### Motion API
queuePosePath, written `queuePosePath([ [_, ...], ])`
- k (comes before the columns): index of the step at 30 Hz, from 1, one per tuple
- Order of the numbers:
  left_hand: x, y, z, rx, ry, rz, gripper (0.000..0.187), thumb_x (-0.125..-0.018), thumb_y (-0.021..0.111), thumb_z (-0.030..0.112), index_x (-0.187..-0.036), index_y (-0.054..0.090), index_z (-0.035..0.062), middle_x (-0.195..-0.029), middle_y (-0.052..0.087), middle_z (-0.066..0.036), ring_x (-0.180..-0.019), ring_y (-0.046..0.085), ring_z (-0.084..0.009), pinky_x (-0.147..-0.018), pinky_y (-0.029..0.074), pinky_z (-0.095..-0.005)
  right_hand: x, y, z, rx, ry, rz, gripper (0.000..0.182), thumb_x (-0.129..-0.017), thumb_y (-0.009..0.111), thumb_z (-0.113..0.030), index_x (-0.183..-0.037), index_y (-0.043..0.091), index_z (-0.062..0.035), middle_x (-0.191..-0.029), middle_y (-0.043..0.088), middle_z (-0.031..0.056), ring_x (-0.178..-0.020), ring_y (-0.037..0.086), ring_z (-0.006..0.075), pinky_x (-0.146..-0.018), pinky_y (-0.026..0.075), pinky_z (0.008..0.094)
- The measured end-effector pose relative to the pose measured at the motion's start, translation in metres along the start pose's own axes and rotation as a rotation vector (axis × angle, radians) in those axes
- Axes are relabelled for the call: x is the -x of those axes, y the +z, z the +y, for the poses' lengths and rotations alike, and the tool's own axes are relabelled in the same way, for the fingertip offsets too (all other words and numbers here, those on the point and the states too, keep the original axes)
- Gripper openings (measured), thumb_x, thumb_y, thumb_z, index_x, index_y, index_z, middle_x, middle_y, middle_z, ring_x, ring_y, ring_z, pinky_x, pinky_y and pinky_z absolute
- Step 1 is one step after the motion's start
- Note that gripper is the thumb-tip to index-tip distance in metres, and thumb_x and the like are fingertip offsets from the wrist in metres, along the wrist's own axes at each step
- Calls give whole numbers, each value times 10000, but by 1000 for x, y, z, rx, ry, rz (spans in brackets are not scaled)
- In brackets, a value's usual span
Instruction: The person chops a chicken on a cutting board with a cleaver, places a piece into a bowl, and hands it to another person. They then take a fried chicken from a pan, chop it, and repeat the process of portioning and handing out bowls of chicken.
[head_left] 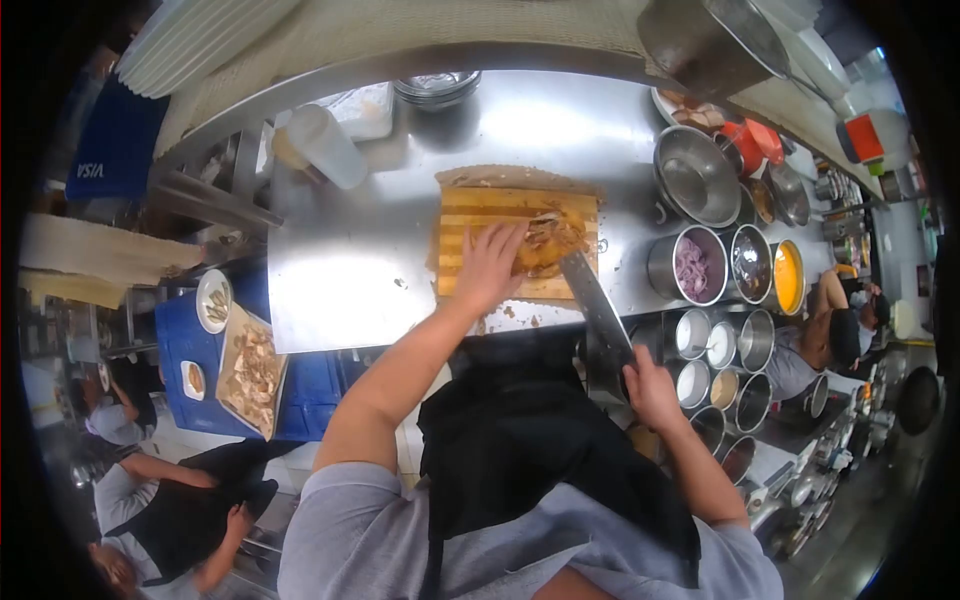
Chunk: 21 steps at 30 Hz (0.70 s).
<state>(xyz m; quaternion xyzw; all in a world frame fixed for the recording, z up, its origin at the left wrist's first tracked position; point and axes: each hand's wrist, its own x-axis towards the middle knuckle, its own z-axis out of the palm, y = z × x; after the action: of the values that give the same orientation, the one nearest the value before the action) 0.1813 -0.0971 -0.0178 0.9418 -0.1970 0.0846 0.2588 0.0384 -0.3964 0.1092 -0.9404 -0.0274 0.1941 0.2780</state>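
Observation:
A striped wooden cutting board (458,215) lies on the steel counter, with a brown stained sheet sticking out around its edges. On the board's right half sits a pile of chopped cooked meat (550,238), in brown and pale shreds. My left hand (490,264) rests on the board, fingers stretched out and a little apart, the tips at the meat's left side. With my right hand (652,388) I grip the handle of a large broad-bladed knife (596,306). Its blade slants up to the left, and the tip reaches the meat's right edge.
Right of the board stand a metal bowl (697,176), a pot of sliced purple onion (693,268), a pot of orange sauce (788,278) and several metal containers. At left, a tray of chopped meat (250,365) lies on a blue surface. Other people stand at both sides.

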Motion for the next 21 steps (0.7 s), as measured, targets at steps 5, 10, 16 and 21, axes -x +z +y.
queuePosePath([
  [5,-5,-15,-9,-47,63,-27,945,-749,829,338,-1524,331,128,-1481,430,-69,-1416,325,-308,-1156,160,-674,-20,-7,-45,42,-83,168,308,-975,524,-107,-1260,424,-43,-781,661,258,-729,625,490,-644,457,586],
  [10,0,-12,3,153,-94,85,857,-781,798,330,-1487,384,75,-1474,439,-114,-1419,329,-321,-1160,180,-656,-64,4,-70,182,-41,141,283,-981,516,-124,-1232,415,-41,-720,632,296,-727,610,521,-663,443,614],
  [16,-1,-2,4,233,-142,189,692,-776,798,256,-1363,485,62,-1387,483,-139,-1337,408,-328,-1149,221,-620,-104,13,-100,45,-66,301,331,-988,503,-155,-1277,397,-33,-859,628,344,-813,577,566,-729,394,644],
  [21,-1,2,8,174,-119,225,639,-768,799,217,-1326,518,82,-1345,506,-114,-1304,430,-320,-1134,230,-634,-98,29,-65,245,-6,118,280,-990,492,-140,-1217,390,-11,-738,630,324,-743,607,542,-683,438,633],
])
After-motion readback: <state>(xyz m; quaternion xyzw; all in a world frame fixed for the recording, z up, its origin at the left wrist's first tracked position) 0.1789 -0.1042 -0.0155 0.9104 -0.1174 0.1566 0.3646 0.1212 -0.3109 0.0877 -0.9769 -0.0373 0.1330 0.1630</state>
